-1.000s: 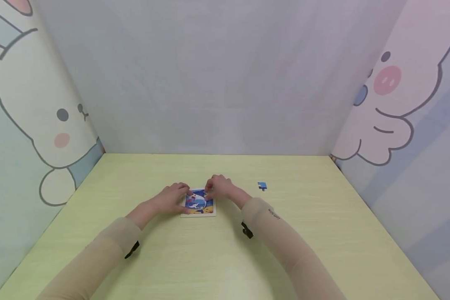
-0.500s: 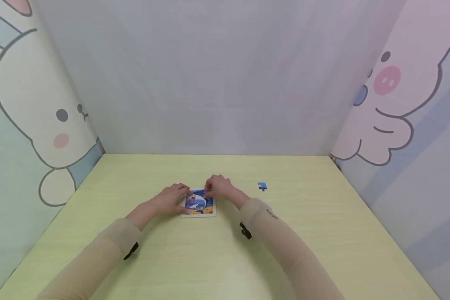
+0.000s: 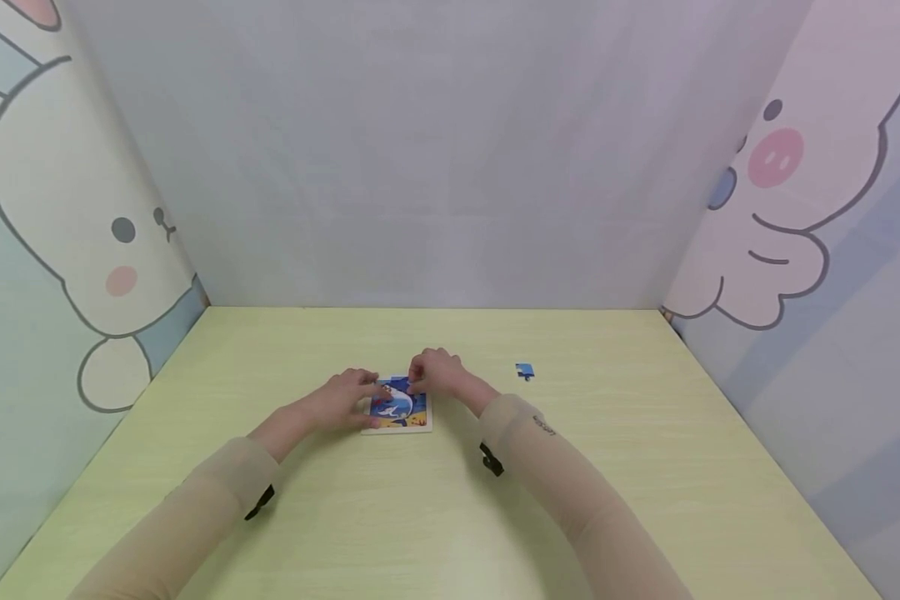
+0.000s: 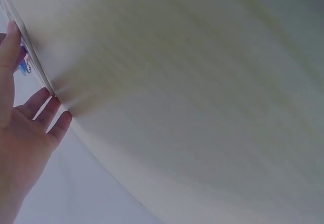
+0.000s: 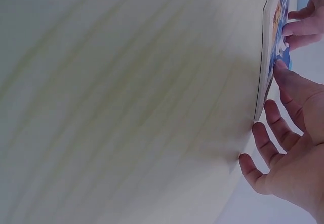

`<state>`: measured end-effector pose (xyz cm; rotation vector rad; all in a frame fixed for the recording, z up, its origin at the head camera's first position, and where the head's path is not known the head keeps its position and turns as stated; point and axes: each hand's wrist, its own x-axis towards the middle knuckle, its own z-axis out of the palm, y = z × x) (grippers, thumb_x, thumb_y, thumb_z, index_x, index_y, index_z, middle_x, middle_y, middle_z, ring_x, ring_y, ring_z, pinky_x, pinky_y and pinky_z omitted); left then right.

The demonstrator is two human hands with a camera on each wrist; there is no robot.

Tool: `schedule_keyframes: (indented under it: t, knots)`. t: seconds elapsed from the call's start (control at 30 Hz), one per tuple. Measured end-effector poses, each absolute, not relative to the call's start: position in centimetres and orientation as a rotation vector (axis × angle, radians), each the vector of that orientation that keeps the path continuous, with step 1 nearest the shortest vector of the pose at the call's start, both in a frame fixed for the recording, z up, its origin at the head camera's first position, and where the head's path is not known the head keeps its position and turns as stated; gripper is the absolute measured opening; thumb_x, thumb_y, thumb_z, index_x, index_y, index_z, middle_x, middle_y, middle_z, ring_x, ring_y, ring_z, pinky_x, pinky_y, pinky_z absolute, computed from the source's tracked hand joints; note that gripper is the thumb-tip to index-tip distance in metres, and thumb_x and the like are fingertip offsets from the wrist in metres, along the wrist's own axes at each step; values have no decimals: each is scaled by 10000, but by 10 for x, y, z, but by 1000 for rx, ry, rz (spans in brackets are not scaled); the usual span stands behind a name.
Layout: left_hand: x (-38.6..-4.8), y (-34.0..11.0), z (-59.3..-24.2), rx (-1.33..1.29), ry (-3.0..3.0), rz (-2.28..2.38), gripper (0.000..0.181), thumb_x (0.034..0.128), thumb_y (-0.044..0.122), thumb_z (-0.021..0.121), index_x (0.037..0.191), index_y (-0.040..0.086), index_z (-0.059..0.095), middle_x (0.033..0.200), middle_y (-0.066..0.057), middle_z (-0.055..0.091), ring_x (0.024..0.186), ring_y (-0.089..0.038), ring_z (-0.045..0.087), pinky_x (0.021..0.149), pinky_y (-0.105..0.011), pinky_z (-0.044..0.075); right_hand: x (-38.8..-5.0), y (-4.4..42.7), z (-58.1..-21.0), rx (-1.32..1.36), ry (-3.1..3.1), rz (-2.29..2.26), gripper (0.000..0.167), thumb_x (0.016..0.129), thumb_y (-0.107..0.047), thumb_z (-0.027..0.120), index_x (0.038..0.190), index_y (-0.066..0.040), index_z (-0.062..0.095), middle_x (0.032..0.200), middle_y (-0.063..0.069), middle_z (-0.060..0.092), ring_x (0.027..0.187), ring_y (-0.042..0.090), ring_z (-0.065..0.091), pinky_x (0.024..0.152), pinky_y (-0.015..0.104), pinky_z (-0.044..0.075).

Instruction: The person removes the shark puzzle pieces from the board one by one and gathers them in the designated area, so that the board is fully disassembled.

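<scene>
A jigsaw puzzle (image 3: 399,408) in a pale frame lies on the table, showing a white sea animal on blue. My left hand (image 3: 335,401) rests at its left side, thumb on the lower corner and a fingertip on the picture. At the upper right, my right hand (image 3: 439,372) pinches a blue puzzle piece (image 5: 286,62), tilted up from the board in the right wrist view; the fingers partly hide it. Another blue puzzle piece (image 3: 525,370) lies apart on the table, right of the right hand.
The pale yellow table (image 3: 450,517) reaches back to a plain grey-white curtain (image 3: 435,167). Printed cartoon panels stand at the left side (image 3: 67,217) and right side (image 3: 810,192).
A blue piece now shows above the puzzle's top edge beside my right fingers. A left fingertip has slid slightly right over the picture. The loose piece has stayed in place.
</scene>
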<state>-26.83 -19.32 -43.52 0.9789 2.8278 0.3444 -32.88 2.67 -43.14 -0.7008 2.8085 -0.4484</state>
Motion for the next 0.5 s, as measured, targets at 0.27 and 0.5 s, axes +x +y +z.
schedule_keyframes:
  t: [0.27, 0.5]
  knots:
    - [-267, -200, -436, 1000, 2781, 339, 521, 884, 469, 610, 1359, 277, 517, 1490, -178, 322, 1338, -408, 320, 1043, -618, 286, -329, 31, -425, -743, 2721, -639, 100, 840, -273, 723, 782, -214, 666, 802, -90, 621, 797, 104, 536, 785, 294, 432]
    - [-266, -204, -441, 1046, 2767, 357, 527, 902, 446, 594, 1387, 269, 485, 1514, -170, 280, 1359, -416, 282, 1048, -626, 268, -328, 35, -426, -781, 2673, -776, 86, 834, -222, 731, 808, -177, 663, 755, -62, 623, 714, 86, 539, 661, 196, 437]
